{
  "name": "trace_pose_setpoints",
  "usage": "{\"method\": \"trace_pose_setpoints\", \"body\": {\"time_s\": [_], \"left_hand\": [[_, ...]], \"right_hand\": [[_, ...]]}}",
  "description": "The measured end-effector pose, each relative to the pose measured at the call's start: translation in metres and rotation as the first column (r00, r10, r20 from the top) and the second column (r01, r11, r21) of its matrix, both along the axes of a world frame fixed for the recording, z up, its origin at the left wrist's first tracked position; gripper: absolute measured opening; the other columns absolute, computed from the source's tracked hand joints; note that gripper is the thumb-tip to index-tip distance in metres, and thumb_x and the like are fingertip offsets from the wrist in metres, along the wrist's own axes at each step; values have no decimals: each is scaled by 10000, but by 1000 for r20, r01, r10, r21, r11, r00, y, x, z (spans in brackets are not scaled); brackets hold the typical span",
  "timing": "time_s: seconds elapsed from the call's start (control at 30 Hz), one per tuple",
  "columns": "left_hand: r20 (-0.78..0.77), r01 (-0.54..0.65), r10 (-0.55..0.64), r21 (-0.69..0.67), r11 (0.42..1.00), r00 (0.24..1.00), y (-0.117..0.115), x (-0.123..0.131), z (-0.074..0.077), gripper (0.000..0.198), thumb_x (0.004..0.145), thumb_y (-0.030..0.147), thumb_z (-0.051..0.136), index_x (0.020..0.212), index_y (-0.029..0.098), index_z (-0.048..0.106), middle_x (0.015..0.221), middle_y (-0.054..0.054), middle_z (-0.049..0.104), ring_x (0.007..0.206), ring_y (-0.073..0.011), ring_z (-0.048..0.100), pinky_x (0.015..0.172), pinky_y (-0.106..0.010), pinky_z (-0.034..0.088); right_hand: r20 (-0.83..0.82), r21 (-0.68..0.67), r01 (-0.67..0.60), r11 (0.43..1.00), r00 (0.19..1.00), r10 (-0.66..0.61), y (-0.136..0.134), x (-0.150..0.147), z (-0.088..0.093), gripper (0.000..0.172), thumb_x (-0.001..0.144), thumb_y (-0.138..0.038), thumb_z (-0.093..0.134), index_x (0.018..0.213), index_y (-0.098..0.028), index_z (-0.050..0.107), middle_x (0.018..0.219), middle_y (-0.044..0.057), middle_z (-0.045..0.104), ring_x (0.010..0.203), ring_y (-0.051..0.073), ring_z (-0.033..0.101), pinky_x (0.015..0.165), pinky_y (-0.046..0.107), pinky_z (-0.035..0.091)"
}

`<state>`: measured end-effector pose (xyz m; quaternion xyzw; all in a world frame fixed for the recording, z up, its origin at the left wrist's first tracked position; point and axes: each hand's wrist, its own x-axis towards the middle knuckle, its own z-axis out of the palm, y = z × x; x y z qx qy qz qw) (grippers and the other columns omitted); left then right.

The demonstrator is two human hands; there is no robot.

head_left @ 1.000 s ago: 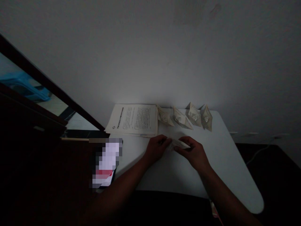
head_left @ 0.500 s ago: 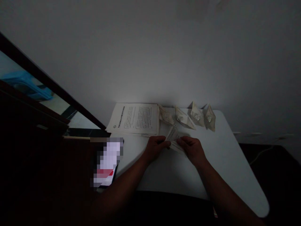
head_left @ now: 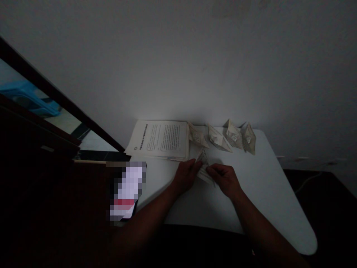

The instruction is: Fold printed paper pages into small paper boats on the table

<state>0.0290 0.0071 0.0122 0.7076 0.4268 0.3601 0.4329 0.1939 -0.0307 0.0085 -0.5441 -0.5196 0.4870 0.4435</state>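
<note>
A folded piece of printed paper is held between my two hands above the white table. My left hand grips its left side, thumb and fingers closed on it. On the right edge, my right hand pinches the paper with thumb and forefinger. Behind the hands several folded paper boats stand in a row: one boat beside the book, another boat right of it, and a boat close to the rightmost boat. Fingers hide part of the held paper.
A stack of printed pages lies at the table's back left. A phone, partly blurred out, rests at the left edge. The wall rises behind the table. A dark-framed mirror or opening leans at the left.
My left fingers have shifted further over the folded paper's upper part. My right hand has moved slightly left and down along its edge. The boats and pages have stayed put.
</note>
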Motion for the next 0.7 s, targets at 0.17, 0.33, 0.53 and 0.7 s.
{"method": "trace_pose_setpoints", "body": {"time_s": [0.17, 0.33, 0.53, 0.7], "left_hand": [[12, -49, 48, 19, 999, 999, -1, 0, 0, 400, 886, 444, 406, 602, 162, 408, 534, 56, 344, 529, -83, 357, 526, -217, 281], [79, -190, 192, -32, 981, 978, 1, -1, 2, 421, 874, 478, 418, 589, 171, 378, 534, 58, 328, 525, -82, 338, 510, -216, 273], [140, -327, 328, -31, 944, 934, 6, -3, 2, 427, 869, 481, 431, 579, 175, 361, 532, 63, 292, 526, -82, 307, 509, -214, 262], [166, -321, 329, -70, 944, 930, 7, -6, -2, 419, 863, 483, 447, 589, 172, 383, 523, 65, 303, 515, -80, 318, 506, -209, 270]], "right_hand": [[-17, -4, -26, 1000, 1000, 26, 1, 1, -1, 322, 769, -413, 625, 580, -155, 589, 494, -38, 488, 471, 83, 417, 463, 213, 326], [-61, -25, -109, 994, 992, 107, 1, -1, -1, 312, 785, -410, 613, 608, -155, 596, 510, -10, 569, 447, 95, 475, 460, 224, 360], [-37, -13, -135, 991, 990, 135, 1, -1, 1, 257, 789, -394, 615, 678, -162, 602, 514, -27, 549, 436, 89, 467, 446, 219, 362], [27, 0, -126, 992, 992, 126, -2, 2, 0, 287, 791, -400, 615, 628, -167, 572, 468, -39, 510, 428, 85, 439, 437, 216, 335]]}}
